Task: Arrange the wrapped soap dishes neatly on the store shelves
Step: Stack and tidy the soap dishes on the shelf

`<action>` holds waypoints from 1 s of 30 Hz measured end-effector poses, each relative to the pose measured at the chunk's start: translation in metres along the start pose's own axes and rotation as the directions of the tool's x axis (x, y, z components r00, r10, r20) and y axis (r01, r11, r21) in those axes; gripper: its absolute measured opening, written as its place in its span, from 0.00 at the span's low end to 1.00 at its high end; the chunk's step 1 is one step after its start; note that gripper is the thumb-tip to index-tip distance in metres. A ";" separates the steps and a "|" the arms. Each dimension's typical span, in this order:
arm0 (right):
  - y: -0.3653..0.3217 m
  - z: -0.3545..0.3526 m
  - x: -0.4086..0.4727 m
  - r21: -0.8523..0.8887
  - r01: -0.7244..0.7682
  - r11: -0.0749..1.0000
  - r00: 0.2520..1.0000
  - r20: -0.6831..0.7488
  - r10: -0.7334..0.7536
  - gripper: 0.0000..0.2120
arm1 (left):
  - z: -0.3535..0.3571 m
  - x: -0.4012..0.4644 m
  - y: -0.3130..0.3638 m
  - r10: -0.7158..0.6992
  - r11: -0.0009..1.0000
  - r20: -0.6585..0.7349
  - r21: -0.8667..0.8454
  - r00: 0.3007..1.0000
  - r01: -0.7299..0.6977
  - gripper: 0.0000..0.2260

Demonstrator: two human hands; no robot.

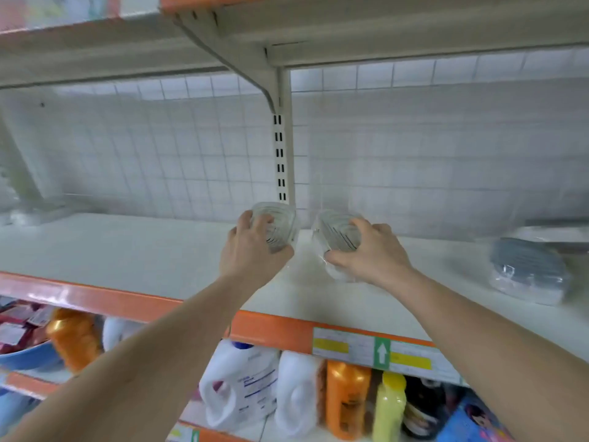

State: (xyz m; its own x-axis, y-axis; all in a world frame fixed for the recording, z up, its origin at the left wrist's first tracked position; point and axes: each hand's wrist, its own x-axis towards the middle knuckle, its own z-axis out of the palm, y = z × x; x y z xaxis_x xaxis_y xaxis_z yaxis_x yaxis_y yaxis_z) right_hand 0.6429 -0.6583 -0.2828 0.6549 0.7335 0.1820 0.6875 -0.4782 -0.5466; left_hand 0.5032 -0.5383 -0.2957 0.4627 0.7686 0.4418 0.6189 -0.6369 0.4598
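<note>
Soap dishes, clear and wrapped, gripped one in each hand above shelf point(153, 250): left hand point(251, 250) curled round one dish point(280, 224), right hand point(369, 253) round another point(334, 231) (placing step, seemingly). Next: lowering both, fingertips releasing, side by side.

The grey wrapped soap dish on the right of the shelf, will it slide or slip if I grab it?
The grey wrapped soap dish probably feels slippery, since its clear wrap looks glossy. It likely slides easily on the smooth white shelf. Lying low and flat, it seems unlikely to tip.
</note>
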 end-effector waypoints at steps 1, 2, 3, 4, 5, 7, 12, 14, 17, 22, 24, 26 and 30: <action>-0.015 0.008 0.002 0.004 0.032 0.999 0.999 0.017 -0.032 0.38 | -0.011 0.001 -0.013 -0.025 1.000 -0.021 0.014 0.999 0.025 0.26; -0.030 0.016 0.003 0.006 0.065 0.998 0.998 0.027 -0.065 0.38 | -0.022 0.001 -0.026 -0.043 0.999 -0.042 0.025 0.998 0.044 0.26; -0.045 0.024 0.005 0.008 0.096 0.995 0.995 0.032 -0.097 0.38 | -0.033 0.001 -0.039 -0.057 0.998 -0.061 0.036 0.997 0.059 0.25; -0.061 0.031 0.006 0.010 0.124 0.992 0.992 0.036 -0.124 0.37 | -0.042 0.002 -0.051 -0.067 0.996 -0.080 0.045 0.995 0.071 0.25; -0.076 0.038 0.007 0.011 0.148 0.989 0.988 0.043 -0.148 0.37 | -0.052 0.002 -0.065 -0.075 0.995 -0.098 0.054 0.992 0.081 0.25; -0.108 0.056 0.007 0.008 0.190 0.982 0.980 0.063 -0.190 0.36 | -0.071 0.002 -0.094 -0.089 0.993 -0.129 0.068 0.988 0.099 0.25; -0.195 0.115 -0.001 0.004 0.243 0.970 0.964 0.114 -0.241 0.37 | -0.123 0.002 -0.184 -0.132 0.984 -0.164 0.099 0.978 0.149 0.26; -0.231 0.142 -0.005 0.022 0.241 0.970 0.961 0.132 -0.241 0.37 | -0.144 0.005 -0.225 -0.130 0.984 -0.162 0.104 0.978 0.148 0.26; -0.285 0.179 -0.008 0.040 0.240 0.970 0.960 0.141 -0.243 0.36 | -0.173 0.012 -0.284 -0.127 0.983 -0.135 0.118 0.983 0.143 0.25; -0.354 0.227 -0.006 0.036 0.227 0.973 0.956 0.184 -0.230 0.37 | -0.211 0.025 -0.360 -0.141 0.982 -0.093 0.112 0.986 0.151 0.25; -0.375 0.242 0.000 0.020 0.223 0.975 0.955 0.195 -0.222 0.37 | -0.219 0.032 -0.383 -0.149 0.983 -0.068 0.102 0.987 0.155 0.25; -0.393 0.258 0.009 0.010 0.220 0.976 0.956 0.198 -0.217 0.37 | -0.222 0.041 -0.406 -0.159 0.982 -0.042 0.095 0.986 0.162 0.25; -0.417 0.296 0.034 -0.028 0.214 0.976 0.952 0.231 -0.202 0.37 | -0.217 0.065 -0.447 -0.173 0.982 0.015 0.084 0.985 0.171 0.26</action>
State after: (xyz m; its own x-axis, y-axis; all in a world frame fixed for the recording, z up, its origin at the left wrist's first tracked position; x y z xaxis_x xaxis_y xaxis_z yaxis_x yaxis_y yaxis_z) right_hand 0.2853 -0.2912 -0.2902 0.4118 0.9064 0.0943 0.8203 -0.3236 -0.4716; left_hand 0.1193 -0.2170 -0.3053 0.3584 0.8679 0.3439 0.7403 -0.4887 0.4618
